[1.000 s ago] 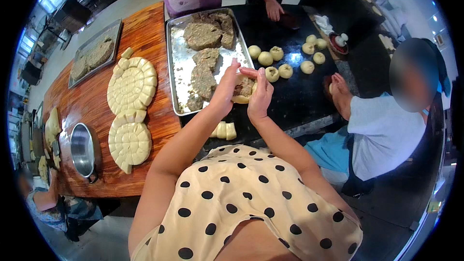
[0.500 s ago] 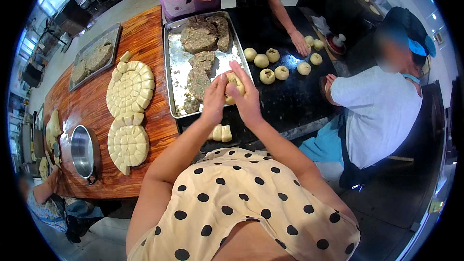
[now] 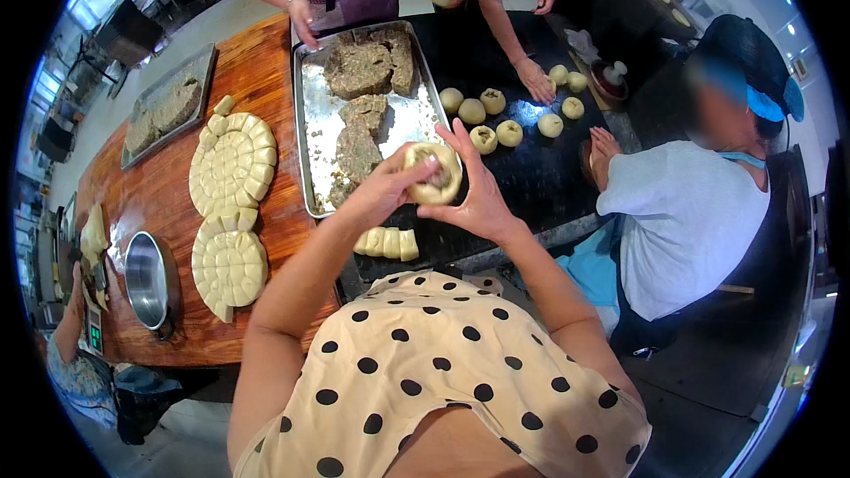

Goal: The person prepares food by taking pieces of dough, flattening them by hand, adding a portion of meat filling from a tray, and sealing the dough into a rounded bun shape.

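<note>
Left hand (image 3: 379, 195) pinches the dough (image 3: 452, 179), mid-frame, thumb inside; right hand (image 3: 485, 205) has spread wide around its right edge — both were cupped tighter half a second ago. Filling shows, so it's still unsealed — tray (image 3: 409, 124) beyond, upper centre.

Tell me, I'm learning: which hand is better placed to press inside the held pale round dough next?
Probably the left hand: its thumb reaches into the hollow of the pale round dough; the right hand is at its outer edge.
</note>
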Available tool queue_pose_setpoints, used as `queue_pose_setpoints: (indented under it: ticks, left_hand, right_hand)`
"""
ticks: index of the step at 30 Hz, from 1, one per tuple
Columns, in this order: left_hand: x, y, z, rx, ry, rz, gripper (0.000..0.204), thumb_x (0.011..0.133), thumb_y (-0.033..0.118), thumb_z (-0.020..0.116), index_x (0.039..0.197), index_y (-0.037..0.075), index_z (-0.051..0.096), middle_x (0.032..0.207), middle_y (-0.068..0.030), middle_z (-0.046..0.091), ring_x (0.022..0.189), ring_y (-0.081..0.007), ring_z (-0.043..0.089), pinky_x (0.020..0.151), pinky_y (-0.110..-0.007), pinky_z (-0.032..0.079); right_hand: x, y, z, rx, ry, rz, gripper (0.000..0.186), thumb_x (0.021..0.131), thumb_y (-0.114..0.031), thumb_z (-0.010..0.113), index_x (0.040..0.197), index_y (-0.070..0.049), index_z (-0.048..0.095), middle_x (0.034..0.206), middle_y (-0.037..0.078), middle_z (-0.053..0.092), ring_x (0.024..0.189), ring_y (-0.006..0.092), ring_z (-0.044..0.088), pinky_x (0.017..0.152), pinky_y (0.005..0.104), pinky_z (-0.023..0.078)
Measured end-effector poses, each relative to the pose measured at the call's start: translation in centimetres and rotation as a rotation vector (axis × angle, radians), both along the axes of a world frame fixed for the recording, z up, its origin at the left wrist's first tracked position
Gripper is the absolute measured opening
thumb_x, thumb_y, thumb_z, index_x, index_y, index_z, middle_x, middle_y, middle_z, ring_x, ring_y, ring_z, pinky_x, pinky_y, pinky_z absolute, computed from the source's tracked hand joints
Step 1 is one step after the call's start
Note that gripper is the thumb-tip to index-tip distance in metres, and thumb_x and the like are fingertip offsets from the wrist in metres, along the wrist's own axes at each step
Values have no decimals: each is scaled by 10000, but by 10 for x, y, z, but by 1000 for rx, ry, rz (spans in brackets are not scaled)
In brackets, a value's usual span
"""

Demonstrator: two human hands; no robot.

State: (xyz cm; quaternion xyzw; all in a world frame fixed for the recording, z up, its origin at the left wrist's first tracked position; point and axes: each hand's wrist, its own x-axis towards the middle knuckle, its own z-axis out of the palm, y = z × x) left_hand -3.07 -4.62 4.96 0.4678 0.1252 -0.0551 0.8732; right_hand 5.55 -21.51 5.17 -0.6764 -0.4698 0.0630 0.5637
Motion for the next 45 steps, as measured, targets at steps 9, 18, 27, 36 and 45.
queue_pose_setpoints:
  ticks: [9,18,27,36,45]
  left_hand:
    - [-4,-28,12,-124,-65,31,625,959,280,681,1451,85,347,1280,-86,537,1169,-183,580,964,-338,520]
    - [-5,-22,35,70,-123,-66,661,1024,299,575,1557,81,251,1390,-81,491,1249,-164,522,1008,-304,457]
    - [4,-26,36,437,-235,42,537,1029,243,557,1482,22,371,1335,-100,539,1203,-157,543,1040,-287,420]
    - [7,-18,38,223,-148,-71,613,974,229,664,1472,49,355,1264,-44,555,1125,-128,579,961,-289,485]
    - [4,-2,32,139,5,-267,620,930,221,719,1430,71,386,1185,-64,600,1080,-137,602,888,-297,521]
  right_hand:
    - [-6,7,-6,39,-159,-160,1056,626,-243,942,1464,-9,344,1407,178,525,1306,338,524,1089,408,416]
    - [-5,5,18,2,-339,-111,967,646,-216,901,1446,-29,390,1417,163,505,1319,377,485,1100,454,408]
    - [-2,10,5,149,-453,-137,906,660,-138,885,1437,-32,430,1449,188,470,1336,390,465,1124,480,388]
    - [7,3,18,-10,-323,-62,903,657,-246,906,1407,-44,445,1354,164,564,1298,390,523,1052,469,460]
    - [5,3,31,78,-29,23,767,677,-165,874,1351,-49,527,1290,145,624,1276,349,555,1102,433,424]
